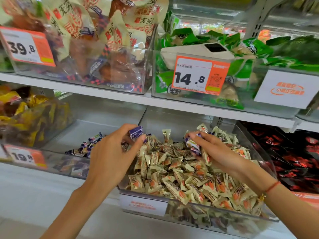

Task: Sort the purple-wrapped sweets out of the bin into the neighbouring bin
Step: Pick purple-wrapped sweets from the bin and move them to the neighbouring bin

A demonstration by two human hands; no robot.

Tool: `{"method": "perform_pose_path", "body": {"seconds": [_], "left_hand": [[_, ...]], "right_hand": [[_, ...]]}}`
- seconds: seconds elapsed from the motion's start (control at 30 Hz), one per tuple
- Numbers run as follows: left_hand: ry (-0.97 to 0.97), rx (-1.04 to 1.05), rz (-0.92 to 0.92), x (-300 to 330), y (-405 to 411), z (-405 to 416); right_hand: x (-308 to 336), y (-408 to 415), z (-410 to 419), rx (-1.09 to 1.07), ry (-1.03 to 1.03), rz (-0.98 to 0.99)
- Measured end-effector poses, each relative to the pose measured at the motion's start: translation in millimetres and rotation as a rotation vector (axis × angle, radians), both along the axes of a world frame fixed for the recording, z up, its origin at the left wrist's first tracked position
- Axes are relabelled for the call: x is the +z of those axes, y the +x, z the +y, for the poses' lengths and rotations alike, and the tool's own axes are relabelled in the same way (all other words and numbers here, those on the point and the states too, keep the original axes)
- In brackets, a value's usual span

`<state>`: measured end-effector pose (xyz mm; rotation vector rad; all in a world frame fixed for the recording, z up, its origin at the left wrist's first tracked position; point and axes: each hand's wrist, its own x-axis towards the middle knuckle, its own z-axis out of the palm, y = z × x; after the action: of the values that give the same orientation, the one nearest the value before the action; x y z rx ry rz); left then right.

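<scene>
A clear bin [265, 217] on the lower shelf is heaped with cream-and-orange wrapped sweets [181, 173]. My left hand [110, 156] pinches a purple-wrapped sweet [136, 132] above the wall between this bin and the neighbouring bin [57, 152] to the left. That neighbouring bin has a small pile of purple sweets [89, 145] on its floor. My right hand [214, 150] grips several purple-wrapped sweets [192, 143] over the back of the cream heap.
A yellow-packet bin [31, 121] stands at far left and a red-and-black packet bin [293, 161] at far right. The shelf above [120, 95] carries bins of large snack bags and green packets with price tags 39.8 [25, 47] and 14.8 [198, 75].
</scene>
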<state>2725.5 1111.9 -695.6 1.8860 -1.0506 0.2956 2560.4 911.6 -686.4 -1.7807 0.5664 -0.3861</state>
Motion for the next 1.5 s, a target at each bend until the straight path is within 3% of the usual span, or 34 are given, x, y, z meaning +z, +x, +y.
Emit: {"method": "perform_pose_path", "body": {"seconds": [0.03, 0.1, 0.23, 0.27, 0.3, 0.43, 0.53, 0.6, 0.7, 0.83, 1.03, 1.23, 1.4, 1.5], "left_hand": [[-0.014, 0.021, 0.02, -0.3, 5.5, 3.0], [-0.04, 0.073, 0.039, -1.8, 17.7, 9.6], [-0.076, 0.174, 0.086, -4.4, 37.5, 20.8], [-0.09, 0.186, 0.105, -4.6, 41.1, 22.4], [-0.102, 0.193, 0.116, -5.1, 44.0, 23.5], [-0.096, 0.19, 0.128, -6.2, 46.8, 23.7], [-0.05, 0.186, 0.101, -7.4, 47.1, 20.8], [-0.007, 0.187, 0.076, -9.5, 50.3, 20.5], [-0.003, 0.201, 0.054, -18.2, 61.5, 20.9], [-0.02, 0.236, 0.03, -37.9, 84.4, 16.9], [0.117, 0.137, 0.102, -54.1, 105.1, 15.7], [0.374, 0.052, 0.053, -60.9, 110.2, 13.8], [0.059, 0.149, -0.042, -25.7, 68.4, 1.4], [-0.066, 0.012, -0.106, 0.6, 20.9, -13.5]], "right_hand": [[3.1, 7.2, 3.9, 0.024, -0.003, 0.004], [7.2, 22.7, 12.0, 0.102, -0.206, 0.056], [10.5, 48.0, 12.1, 0.198, -1.01, 0.184], [8.5, 51.0, 6.2, 0.182, -1.101, 0.214], [8.3, 51.0, 1.3, 0.157, -1.043, 0.199], [8.5, 42.0, -4.7, 0.036, -0.482, 0.065], [6.7, 43.3, 8.2, -0.06, -0.28, -0.031], [10.7, 51.1, 26.5, -0.078, -0.261, -0.119], [16.9, 78.4, 64.6, 0.045, -0.443, -0.221], [1.4, 138.5, 85.2, 0.182, -0.886, -0.207], [-2.2, 174.9, 77.1, 0.328, -0.926, 0.216], [-4.6, 110.6, 81.8, 0.278, -1.018, 0.072], [-9.6, 37.8, 46.4, 0.064, -1.223, 0.1], [-9.5, 10.3, -3.8, -0.142, -1.244, 0.287]]}}
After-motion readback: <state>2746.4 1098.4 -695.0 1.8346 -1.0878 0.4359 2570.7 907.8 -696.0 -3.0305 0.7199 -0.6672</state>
